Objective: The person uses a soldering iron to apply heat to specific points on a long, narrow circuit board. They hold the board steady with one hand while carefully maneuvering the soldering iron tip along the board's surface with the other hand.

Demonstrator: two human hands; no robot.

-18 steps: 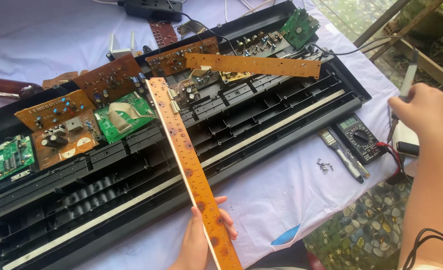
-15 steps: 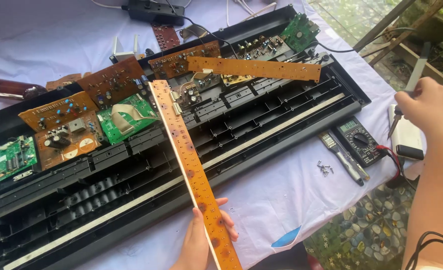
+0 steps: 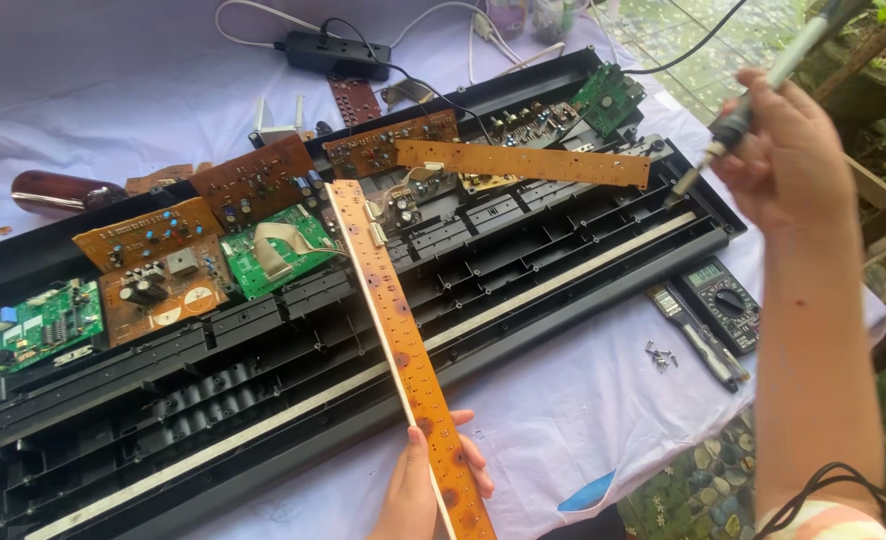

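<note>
My left hand (image 3: 425, 488) grips the near end of a long orange circuit strip (image 3: 395, 330) that runs away from me across an opened black keyboard chassis (image 3: 293, 350). My right hand (image 3: 793, 150) is raised at the upper right, closed around a soldering iron (image 3: 738, 115) whose tip points down toward the chassis's far right end. A second orange circuit strip (image 3: 523, 162) lies crosswise on the chassis below that tip. Brown circuit boards (image 3: 253, 180) and green circuit boards (image 3: 278, 250) sit along the chassis's back half.
A multimeter (image 3: 720, 300), a screwdriver (image 3: 698, 335) and loose screws (image 3: 661, 354) lie on the white cloth (image 3: 583, 420) at right. A black power strip (image 3: 331, 52) with cables sits at the back. A dark red object (image 3: 58, 190) lies far left. Patterned floor shows lower right.
My right hand has lifted the soldering iron from the right edge and swung it up and left toward the chassis. The left hand keeps its hold on the strip.
</note>
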